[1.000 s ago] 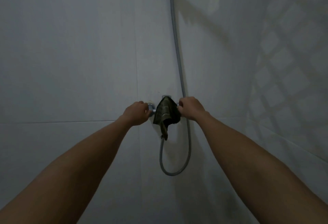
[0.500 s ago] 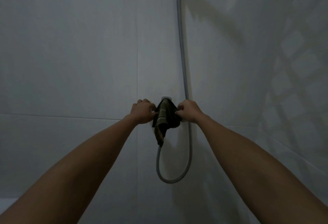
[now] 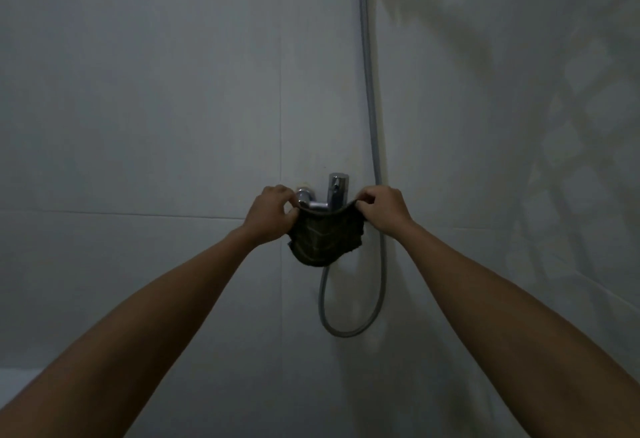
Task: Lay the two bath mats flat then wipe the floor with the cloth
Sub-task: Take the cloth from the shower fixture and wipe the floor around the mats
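A small dark green checked cloth point(image 3: 325, 238) hangs spread between my two hands, just below and in front of the chrome shower tap point(image 3: 329, 195) on the white tiled wall. My left hand point(image 3: 273, 214) pinches the cloth's upper left corner. My right hand point(image 3: 382, 209) pinches its upper right corner. The cloth sags in a curve between them and covers the tap's lower part. No bath mat and no floor are in view.
A grey shower hose point(image 3: 372, 98) runs down the wall from above, passes behind my right hand and loops below the tap. White wall tiles point(image 3: 138, 108) fill the view, with a side wall point(image 3: 571, 125) close on the right carrying lattice shadows.
The cloth was bunched over the tap with my hands at either side. Now both hands have lifted it off and pulled it open, so the tap's chrome handle shows.
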